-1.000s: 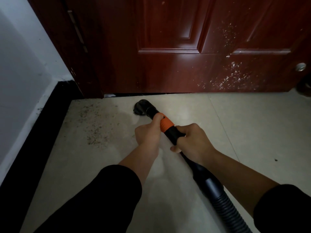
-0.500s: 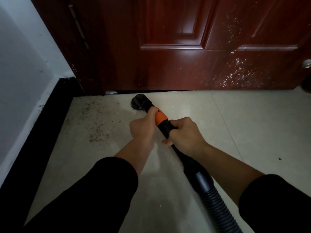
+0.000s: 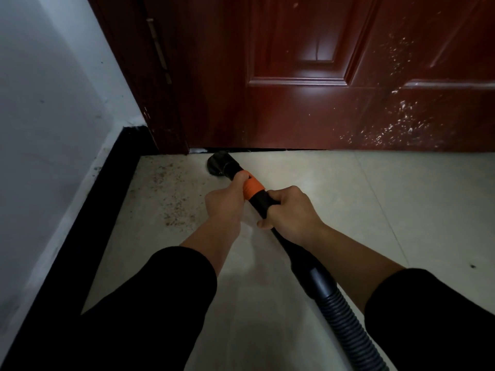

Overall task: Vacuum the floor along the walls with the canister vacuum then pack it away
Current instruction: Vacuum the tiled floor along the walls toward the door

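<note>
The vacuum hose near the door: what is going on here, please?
A person is vacuuming the tile floor at the foot of a dark red door. The left hand grips the wand at its orange collar, and the right hand grips it just behind. The round nozzle sits close to the gap under the door. Dark specks lie on the floor left of the nozzle, beside the black skirting, not yet picked up.
</note>
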